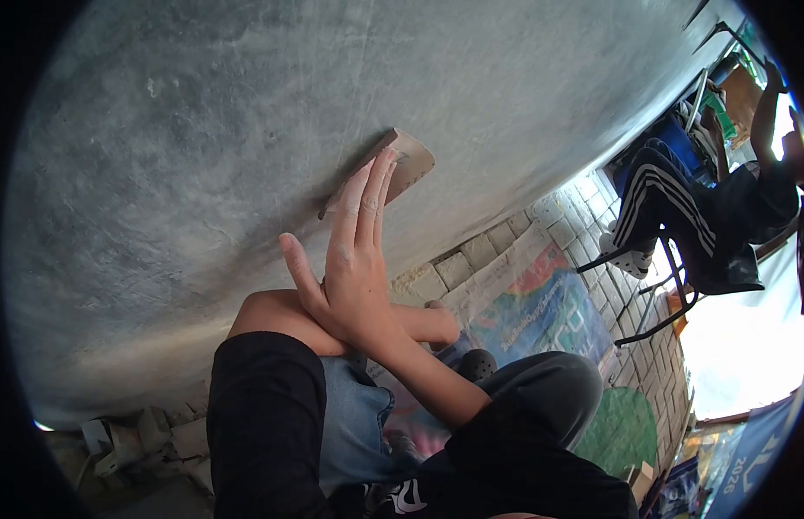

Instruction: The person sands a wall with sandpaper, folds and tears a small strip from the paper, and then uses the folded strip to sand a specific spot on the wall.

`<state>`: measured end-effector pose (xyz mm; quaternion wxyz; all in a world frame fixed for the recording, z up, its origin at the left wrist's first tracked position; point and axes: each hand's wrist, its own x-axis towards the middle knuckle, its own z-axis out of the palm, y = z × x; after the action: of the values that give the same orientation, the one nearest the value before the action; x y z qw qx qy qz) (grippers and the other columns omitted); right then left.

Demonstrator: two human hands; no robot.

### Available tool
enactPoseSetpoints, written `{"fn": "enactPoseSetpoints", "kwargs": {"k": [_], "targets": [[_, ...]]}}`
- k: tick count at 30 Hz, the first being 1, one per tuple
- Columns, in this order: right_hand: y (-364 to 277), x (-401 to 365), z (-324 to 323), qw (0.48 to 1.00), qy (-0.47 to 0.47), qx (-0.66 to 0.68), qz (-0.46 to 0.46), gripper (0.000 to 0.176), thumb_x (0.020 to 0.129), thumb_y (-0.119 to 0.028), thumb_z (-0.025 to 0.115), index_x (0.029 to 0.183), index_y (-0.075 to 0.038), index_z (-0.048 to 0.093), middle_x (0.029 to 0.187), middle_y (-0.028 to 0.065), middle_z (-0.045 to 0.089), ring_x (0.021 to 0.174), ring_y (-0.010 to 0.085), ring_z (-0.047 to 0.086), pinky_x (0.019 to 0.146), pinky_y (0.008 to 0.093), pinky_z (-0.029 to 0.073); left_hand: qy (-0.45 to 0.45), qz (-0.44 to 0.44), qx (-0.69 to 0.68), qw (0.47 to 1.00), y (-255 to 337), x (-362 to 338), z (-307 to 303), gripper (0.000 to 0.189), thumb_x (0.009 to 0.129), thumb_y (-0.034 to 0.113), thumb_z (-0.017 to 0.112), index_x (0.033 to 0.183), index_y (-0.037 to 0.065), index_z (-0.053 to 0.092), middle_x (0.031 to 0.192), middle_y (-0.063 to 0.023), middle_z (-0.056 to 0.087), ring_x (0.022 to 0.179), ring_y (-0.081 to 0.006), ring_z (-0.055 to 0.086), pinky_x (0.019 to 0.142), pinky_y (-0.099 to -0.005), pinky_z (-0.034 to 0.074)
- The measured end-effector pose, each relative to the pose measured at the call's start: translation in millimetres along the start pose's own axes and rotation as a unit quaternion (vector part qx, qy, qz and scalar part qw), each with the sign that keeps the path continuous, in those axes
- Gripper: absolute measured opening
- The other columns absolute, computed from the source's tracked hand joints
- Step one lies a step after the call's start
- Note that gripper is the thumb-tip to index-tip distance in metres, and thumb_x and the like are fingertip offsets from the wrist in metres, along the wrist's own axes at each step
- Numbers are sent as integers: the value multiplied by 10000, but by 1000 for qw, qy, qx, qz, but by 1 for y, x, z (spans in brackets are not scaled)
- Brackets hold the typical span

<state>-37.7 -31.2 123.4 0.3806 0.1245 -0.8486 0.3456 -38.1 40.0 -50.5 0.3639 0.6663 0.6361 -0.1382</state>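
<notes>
right hand (359,251): grip released, fingers straight over sheet (413,159) | sheet: against grey surface (220,130), far edge curling up | left hand (440,326): beyond right wrist, partly hidden, grip can't tell | banner (540,307): on brick floor (480,249) | person (670,195): seated, chair (657,329), right side of view

I wear black long sleeves (265,415), bunched at my forearms, and a black top with white lettering (406,496). Faded blue denim (346,424) shows below; powdery smears mark my right fingers (368,205).
</notes>
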Motion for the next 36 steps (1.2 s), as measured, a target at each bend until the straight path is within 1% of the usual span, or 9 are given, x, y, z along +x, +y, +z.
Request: {"fn": "enactPoseSetpoints", "kwargs": {"k": [10, 16, 18, 19, 21, 36], "targets": [[1, -1, 0, 1000, 4, 9, 3, 818, 860, -248, 570, 1384, 128, 69, 1436, 364, -53, 1349, 496, -11, 1084, 506, 146, 2, 4, 4, 1000, 1, 0, 1, 428, 817, 298, 610, 1188, 91, 553, 1030, -116, 598, 983, -206, 552, 797, -399, 435], [0, 1, -1, 1000, 4, 11, 3, 819, 851, -229, 576, 1386, 126, 68, 1442, 354, -46, 1357, 480, -8, 1088, 498, 147, 4, 7, 7, 1000, 1, 0, 1, 439, 811, 294, 611, 1196, 93, 548, 1006, -115, 606, 962, -212, 563, 777, -405, 443], [-1, 1, -1, 1000, 19, 12, 6, 806, 829, -217, 569, 1358, 168, 97, 1421, 381, 48, 1350, 489, 61, 1089, 507, 158, 5, 7, 8, 1000, 1, 0, 1, 442, 809, 293, 612, 1198, 94, 546, 997, -114, 609, 955, -214, 566, 770, -407, 446], [0, 1, -1, 1000, 19, 12, 6, 806, 829, -217, 569, 1358, 168, 97, 1421, 381, 48, 1350, 489, 61, 1089, 507, 158, 5, 7, 9, 1000, 1, 0, 1, 444, 808, 292, 612, 1199, 94, 545, 993, -114, 610, 951, -215, 568, 767, -408, 447], [2, 0, -1, 1000, 9, 22, 5, 814, 842, -207, 581, 1386, 126, 75, 1446, 347, -40, 1362, 467, -4, 1089, 491, 156, 5, 8, 11, 1000, 1, 1, 1, 447, 806, 291, 613, 1202, 94, 544, 985, -113, 613, 944, -217, 572, 761, -410, 450], [1, 0, -1, 999, 14, 30, 8, 809, 826, -174, 589, 1381, 133, 87, 1441, 357, -20, 1357, 478, 26, 1088, 482, 170, 11, 14, 20, 1000, 3, 2, 0, 475, 790, 282, 616, 1220, 99, 531, 923, -109, 634, 892, -232, 598, 711, -425, 470]]}}
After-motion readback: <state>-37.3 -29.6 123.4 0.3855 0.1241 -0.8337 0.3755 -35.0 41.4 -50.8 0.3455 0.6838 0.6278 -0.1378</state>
